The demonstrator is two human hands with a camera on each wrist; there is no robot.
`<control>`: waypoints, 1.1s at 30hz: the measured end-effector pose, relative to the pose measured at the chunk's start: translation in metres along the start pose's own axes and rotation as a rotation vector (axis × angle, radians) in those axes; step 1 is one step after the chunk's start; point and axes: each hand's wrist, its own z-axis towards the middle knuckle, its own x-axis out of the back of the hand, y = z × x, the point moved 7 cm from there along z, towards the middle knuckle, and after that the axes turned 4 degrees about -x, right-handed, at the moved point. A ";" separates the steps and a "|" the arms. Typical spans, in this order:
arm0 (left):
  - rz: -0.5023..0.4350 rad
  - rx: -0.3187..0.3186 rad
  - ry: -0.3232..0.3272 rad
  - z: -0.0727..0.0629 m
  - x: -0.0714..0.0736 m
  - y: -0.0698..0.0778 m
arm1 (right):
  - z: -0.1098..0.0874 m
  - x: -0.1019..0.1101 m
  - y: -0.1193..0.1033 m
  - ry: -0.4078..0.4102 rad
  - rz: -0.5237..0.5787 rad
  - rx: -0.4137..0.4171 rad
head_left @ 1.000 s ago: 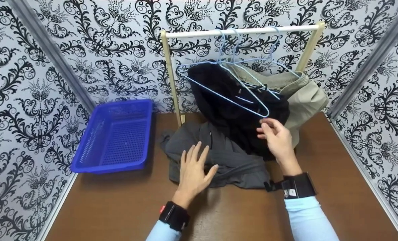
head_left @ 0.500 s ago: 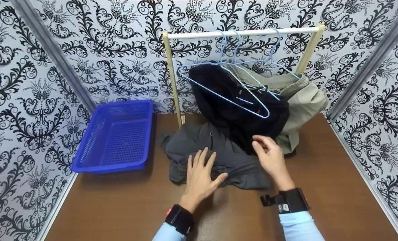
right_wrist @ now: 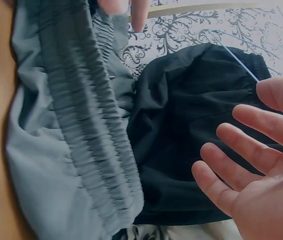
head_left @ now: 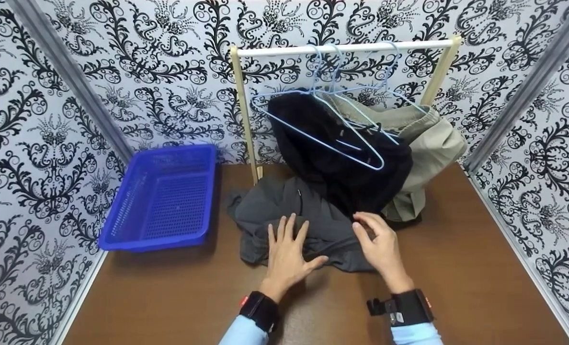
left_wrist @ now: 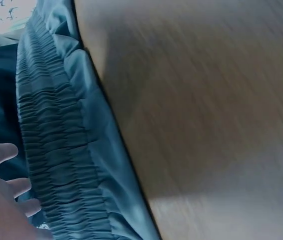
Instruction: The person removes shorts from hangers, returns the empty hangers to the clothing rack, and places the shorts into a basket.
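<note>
Grey trousers or shorts (head_left: 313,215) lie bunched on the table, their gathered elastic waistband (left_wrist: 56,135) towards the person. Over the left part of this garment my left hand (head_left: 287,254) is spread, fingers straight. My right hand (head_left: 382,247) is by the garment's right end, fingers loosely bent and nothing in them; the right wrist view shows its palm facing the waistband (right_wrist: 76,110). Behind, a black garment (head_left: 294,148) with a drawstring and beige trousers (head_left: 440,143) hang from the rack. A light blue hanger (head_left: 381,165) hangs in front of the black garment with nothing on it.
A rack with a white bar (head_left: 275,51) and wooden posts (head_left: 244,105) stands at the back. To the left sits a blue perforated plastic basket (head_left: 150,244). Patterned walls (head_left: 169,96) enclose the brown table (head_left: 481,278) at the back and both sides.
My right hand has come down from the front hanger's lower corner towards the grey garment. My left hand has shifted slightly right and nearer the person.
</note>
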 end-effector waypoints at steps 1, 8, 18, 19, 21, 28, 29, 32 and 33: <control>-0.001 -0.002 -0.007 0.000 -0.002 -0.001 | -0.002 -0.001 0.001 0.000 -0.001 -0.007; 0.011 0.009 -0.061 0.004 -0.014 -0.012 | -0.010 -0.002 0.008 -0.014 -0.009 -0.046; -0.051 0.096 -0.144 0.011 -0.035 -0.025 | -0.011 -0.003 0.007 -0.011 -0.040 -0.062; -0.057 0.107 -0.153 0.011 -0.037 -0.026 | -0.011 -0.003 0.007 -0.010 -0.040 -0.058; -0.066 0.132 -0.181 0.013 -0.040 -0.027 | -0.012 -0.005 0.007 -0.011 -0.038 -0.053; -0.041 0.194 -0.260 0.019 -0.054 -0.033 | -0.014 -0.013 0.010 -0.020 -0.056 -0.065; -0.031 0.203 -0.273 0.020 -0.056 -0.035 | -0.015 -0.014 0.010 -0.023 -0.057 -0.065; -0.004 0.229 -0.310 0.023 -0.061 -0.038 | -0.017 -0.018 0.010 -0.034 -0.055 -0.063; 0.005 0.238 -0.324 0.023 -0.062 -0.039 | -0.017 -0.019 0.010 -0.035 -0.055 -0.062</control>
